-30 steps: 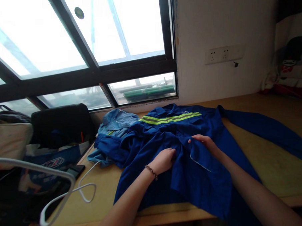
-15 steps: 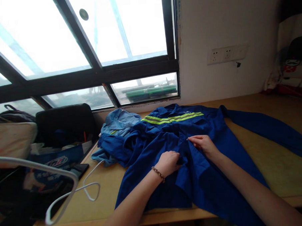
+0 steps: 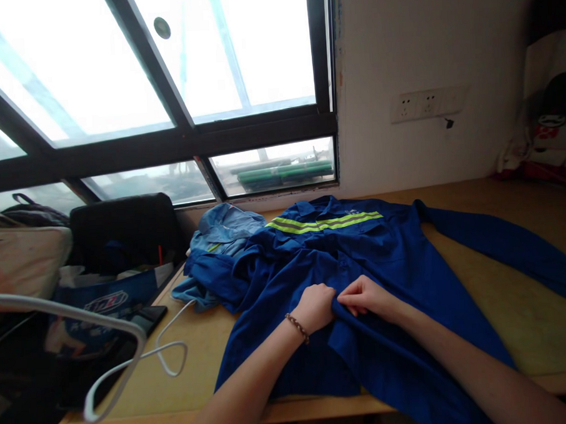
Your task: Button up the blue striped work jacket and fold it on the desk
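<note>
Both hands met at the jacket [image 3: 374, 258] front; the left hand [image 3: 318, 307] and right hand [image 3: 366, 298] pinched its edges, fingers closed. This looked like fastening the front, and the next move would need both edges aligned.

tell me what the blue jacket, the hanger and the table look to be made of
Blue work jacket: woven cloth, likely cotton blend, matte; it creases softly under the left hand and right hand. Its yellow stripes look like reflective tape. Hanger: white, smooth, probably plastic or coated wire. Table: light wood or laminate, dull sheen.
</note>
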{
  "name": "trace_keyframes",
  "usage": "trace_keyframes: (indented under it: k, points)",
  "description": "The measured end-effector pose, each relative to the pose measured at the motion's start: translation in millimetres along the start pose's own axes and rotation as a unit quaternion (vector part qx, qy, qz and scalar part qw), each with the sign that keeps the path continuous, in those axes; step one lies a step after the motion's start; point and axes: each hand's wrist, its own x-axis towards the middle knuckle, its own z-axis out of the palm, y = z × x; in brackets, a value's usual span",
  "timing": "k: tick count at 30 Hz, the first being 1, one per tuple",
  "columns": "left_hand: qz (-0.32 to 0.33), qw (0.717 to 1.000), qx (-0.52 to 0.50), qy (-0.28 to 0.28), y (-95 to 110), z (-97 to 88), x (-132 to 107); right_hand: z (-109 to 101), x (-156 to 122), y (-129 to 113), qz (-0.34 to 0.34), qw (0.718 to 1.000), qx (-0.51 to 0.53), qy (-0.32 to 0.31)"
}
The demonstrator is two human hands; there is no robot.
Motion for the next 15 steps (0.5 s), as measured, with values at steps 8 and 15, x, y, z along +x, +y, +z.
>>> trace_keyframes:
  k: [8, 15]
  points:
    - [0.009, 0.931, -0.319, -0.174, -24.6, -8.6, -1.5, -4.1, 1.7, 1.6, 0.020, 0.998, -0.067, -0.004]
    - [-0.081, 0.757, -0.646, -0.056, -6.7, -7.1, 6.9, -17.3, 2.8, 2.6, 0.001, 0.995, 0.068, 0.075]
